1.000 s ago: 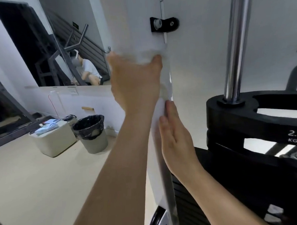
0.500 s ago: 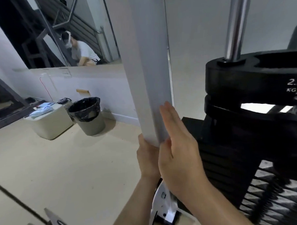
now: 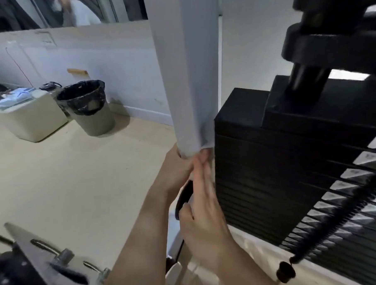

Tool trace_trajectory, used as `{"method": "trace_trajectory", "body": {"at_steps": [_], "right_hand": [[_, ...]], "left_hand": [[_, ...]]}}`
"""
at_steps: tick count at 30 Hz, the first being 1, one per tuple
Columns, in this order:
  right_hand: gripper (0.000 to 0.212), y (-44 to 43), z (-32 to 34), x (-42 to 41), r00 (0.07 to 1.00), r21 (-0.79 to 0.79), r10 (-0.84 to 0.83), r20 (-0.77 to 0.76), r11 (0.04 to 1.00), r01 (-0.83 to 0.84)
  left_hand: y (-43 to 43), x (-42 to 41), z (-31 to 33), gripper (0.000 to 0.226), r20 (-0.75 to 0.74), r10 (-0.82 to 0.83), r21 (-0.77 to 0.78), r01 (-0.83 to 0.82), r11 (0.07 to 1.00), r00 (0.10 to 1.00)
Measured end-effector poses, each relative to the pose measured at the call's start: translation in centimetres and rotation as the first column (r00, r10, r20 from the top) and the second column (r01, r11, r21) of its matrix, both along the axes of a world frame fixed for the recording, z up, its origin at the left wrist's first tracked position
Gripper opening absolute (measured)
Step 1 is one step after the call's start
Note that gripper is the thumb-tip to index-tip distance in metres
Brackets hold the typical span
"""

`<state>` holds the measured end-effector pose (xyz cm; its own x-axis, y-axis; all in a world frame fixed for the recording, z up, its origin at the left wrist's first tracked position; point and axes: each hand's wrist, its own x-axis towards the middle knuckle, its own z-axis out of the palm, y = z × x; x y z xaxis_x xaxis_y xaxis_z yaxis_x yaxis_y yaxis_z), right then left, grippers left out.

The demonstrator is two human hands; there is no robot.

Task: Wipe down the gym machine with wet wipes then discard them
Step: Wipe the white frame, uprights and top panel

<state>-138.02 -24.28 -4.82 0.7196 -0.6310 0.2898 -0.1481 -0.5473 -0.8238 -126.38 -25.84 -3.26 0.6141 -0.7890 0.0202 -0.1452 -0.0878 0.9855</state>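
Note:
The gym machine's white upright post [image 3: 188, 77] runs down the middle of the view. My left hand [image 3: 177, 170] wraps around the post low down, its fingers curled behind it. A crumpled white fold of the wet wipe [image 3: 206, 141] shows at the post's right edge just above that hand. My right hand [image 3: 204, 217] lies flat against the post's right side, fingers straight and pointing up, touching the left hand. Most of the wipe is hidden between hand and post.
The black weight stack [image 3: 291, 170] stands right beside the post, with a coiled black cord [image 3: 341, 217] hanging over it. A bin with a black liner [image 3: 84, 108] and a beige box [image 3: 33, 121] stand by the wall at left. A metal bracket [image 3: 48, 262] sits at lower left.
Both hands have slid down the post, the left from high up to near its base. The view has tilted down with them.

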Motion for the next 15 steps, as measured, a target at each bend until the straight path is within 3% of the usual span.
{"method": "trace_trajectory", "body": {"at_steps": [2,5,6,9,12,15], "right_hand": [[0.099,-0.3,0.6,1.0,0.998,0.036,-0.026,0.054,0.999,0.024],[0.099,-0.9,0.7,2.6,0.988,0.124,-0.122,0.089,0.986,0.111],[0.099,-1.1,0.1,3.1,0.987,0.14,-0.152,0.049,0.98,0.143],[0.095,-1.1,-3.4,3.9,0.973,0.21,-0.232,-0.013,0.95,0.229],[0.079,-0.1,-7.1,4.0,0.966,0.27,-0.252,-0.05,0.928,0.256],[0.079,-0.2,-9.2,4.4,0.967,0.392,-0.256,0.004,0.89,0.234]], "left_hand": [[0.7,0.8,0.3,0.05,-0.107,-0.073,-0.09,0.063,0.994,0.992],[1.6,1.2,0.9,0.043,-0.402,-0.103,-0.172,0.035,0.984,0.91],[1.5,1.0,0.9,0.039,-0.383,-0.039,-0.136,-0.014,0.991,0.923],[1.5,-0.4,-1.3,0.035,-0.02,0.171,0.024,-0.17,0.985,0.985],[1.8,-1.2,-4.1,0.056,0.061,0.086,0.154,-0.095,0.983,0.994],[2.0,-0.7,-5.2,0.044,0.188,0.099,0.211,-0.138,0.968,0.977]]}}
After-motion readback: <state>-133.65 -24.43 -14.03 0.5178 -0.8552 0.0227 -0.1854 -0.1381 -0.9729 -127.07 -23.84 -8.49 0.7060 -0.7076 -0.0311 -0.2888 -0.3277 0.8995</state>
